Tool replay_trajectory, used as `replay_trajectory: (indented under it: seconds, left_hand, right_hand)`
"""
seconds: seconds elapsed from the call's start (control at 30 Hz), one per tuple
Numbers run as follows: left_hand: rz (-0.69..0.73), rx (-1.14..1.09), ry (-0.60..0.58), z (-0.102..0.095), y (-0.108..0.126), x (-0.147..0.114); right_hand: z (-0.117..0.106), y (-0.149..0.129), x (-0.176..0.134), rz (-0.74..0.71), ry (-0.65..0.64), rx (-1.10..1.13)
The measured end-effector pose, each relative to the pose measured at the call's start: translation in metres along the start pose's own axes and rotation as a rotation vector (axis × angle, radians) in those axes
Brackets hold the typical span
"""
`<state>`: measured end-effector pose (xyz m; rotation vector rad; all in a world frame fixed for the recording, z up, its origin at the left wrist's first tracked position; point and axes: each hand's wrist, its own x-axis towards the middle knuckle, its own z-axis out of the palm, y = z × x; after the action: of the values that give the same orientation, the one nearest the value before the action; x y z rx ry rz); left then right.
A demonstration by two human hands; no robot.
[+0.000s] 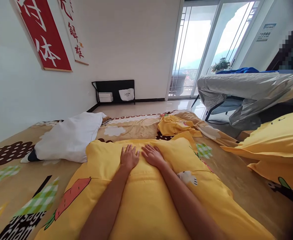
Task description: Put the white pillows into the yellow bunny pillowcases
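A yellow pillow (146, 200) with a printed carrot lies right in front of me on the bed. My left hand (130, 156) rests flat on its far part, fingers stretched out and slightly spread. Just to the right, my right hand (153, 155) lies flat on the same pillow, its fingers pointing up and to the left. The two hands are apart by a small gap, and neither grips anything. Beyond the pillow lies a crumpled yellow cloth (173, 125). To the left is a white pillow (66, 138).
A patterned bedsheet (236, 193) covers the bed. Another yellow pillow or cushion (281, 133) is at the right edge. Past the bed stand a plastic-covered table (248, 83), a chair (221, 105) and a black stand (116, 88) by the wall. Sliding glass doors (193, 43) are behind.
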<state>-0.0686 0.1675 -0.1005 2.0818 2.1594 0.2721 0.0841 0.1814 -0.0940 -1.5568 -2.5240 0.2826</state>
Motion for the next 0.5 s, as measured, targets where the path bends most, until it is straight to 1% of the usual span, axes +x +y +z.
replay_trajectory:
  seconds: [0.07,0.17,0.27,0.37,0.5]
  left_hand:
    - [-0.059,0.004,0.005,0.001,-0.026,0.005]
    - [-0.181,0.001,-0.018,-0.007,-0.074,0.02]
    - [-0.253,-0.021,-0.051,-0.006,-0.116,0.033]
    - [-0.281,-0.037,-0.067,0.001,-0.146,0.044]
    - [-0.345,-0.044,-0.076,0.003,-0.186,0.049]
  right_hand:
    - [-0.001,0.021,0.003,0.054,-0.034,-0.006]
    - [-0.007,0.059,0.008,0.181,-0.08,-0.001]
    - [-0.003,0.101,0.005,0.27,-0.118,0.014]
    - [0.006,0.134,-0.002,0.326,-0.128,0.005]
    - [0.011,0.162,-0.006,0.357,-0.123,-0.028]
